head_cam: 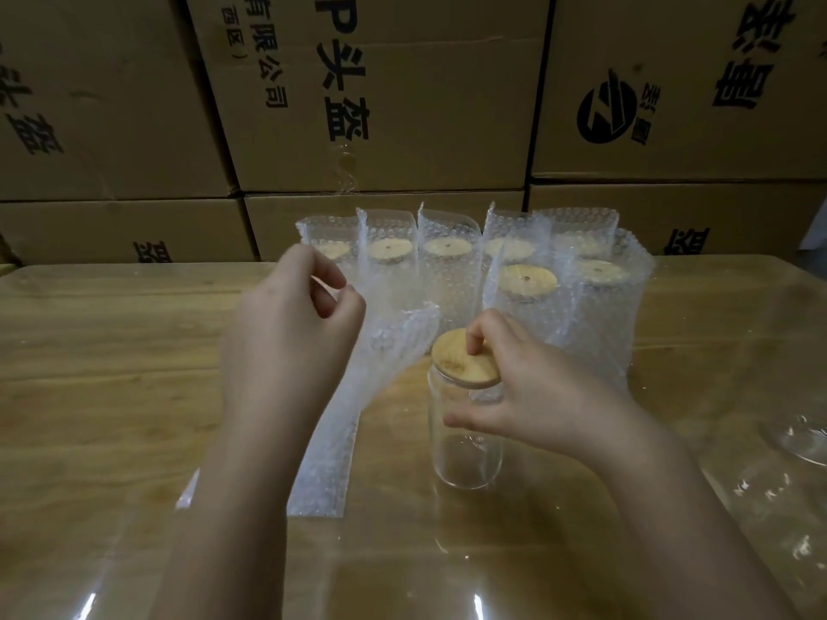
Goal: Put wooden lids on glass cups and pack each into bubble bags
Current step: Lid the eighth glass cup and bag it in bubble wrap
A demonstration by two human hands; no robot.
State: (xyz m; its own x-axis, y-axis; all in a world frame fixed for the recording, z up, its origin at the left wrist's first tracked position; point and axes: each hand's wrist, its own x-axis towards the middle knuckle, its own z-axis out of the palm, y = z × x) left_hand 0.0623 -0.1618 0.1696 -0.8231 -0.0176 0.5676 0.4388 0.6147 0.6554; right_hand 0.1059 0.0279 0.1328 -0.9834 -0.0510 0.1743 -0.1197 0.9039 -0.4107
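Note:
A clear glass cup (465, 445) stands upright on the wooden table (112, 373) in front of me. A round wooden lid (456, 360) sits on its mouth. My right hand (528, 396) grips the cup's top, with a finger on the lid and the thumb against the glass. My left hand (291, 333) is raised to the left with curled fingers pinching the upper edge of an empty bubble bag (358, 404), which hangs down to the table beside the cup.
Several packed cups in bubble bags (528, 279) stand in rows behind. Bare glass cups (801, 436) lie at the right edge. Stacked cardboard boxes (380, 105) wall off the back of the table.

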